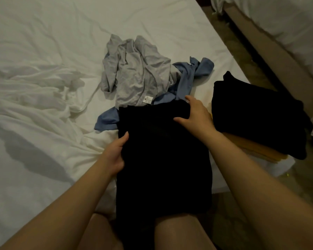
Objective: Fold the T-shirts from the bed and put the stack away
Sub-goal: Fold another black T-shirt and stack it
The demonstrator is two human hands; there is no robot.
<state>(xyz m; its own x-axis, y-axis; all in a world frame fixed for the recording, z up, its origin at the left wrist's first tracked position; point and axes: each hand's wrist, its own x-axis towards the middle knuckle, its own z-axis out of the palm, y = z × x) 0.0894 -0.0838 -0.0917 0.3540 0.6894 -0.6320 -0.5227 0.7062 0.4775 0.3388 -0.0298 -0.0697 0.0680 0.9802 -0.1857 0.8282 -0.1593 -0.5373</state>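
Observation:
A black T-shirt [163, 159], folded into a long strip, lies on the white bed [43, 42] in front of me and hangs over my knees. My left hand [117, 154] grips its left edge, thumb on top. My right hand [197, 114] holds its far right corner, thumb on the cloth and fingers curled over the top edge. Beyond it a crumpled grey T-shirt [137, 73] lies on a blue T-shirt [188, 78]. At the right, a folded black shirt [257, 114] tops a stack with a yellow garment [257, 148] under it.
A bunched white sheet or garment [34, 94] lies at the left of the bed. The bed's right edge borders a narrow floor gap [257, 56], with a second bed [287, 24] at the top right. My knees [179, 231] are at the bottom.

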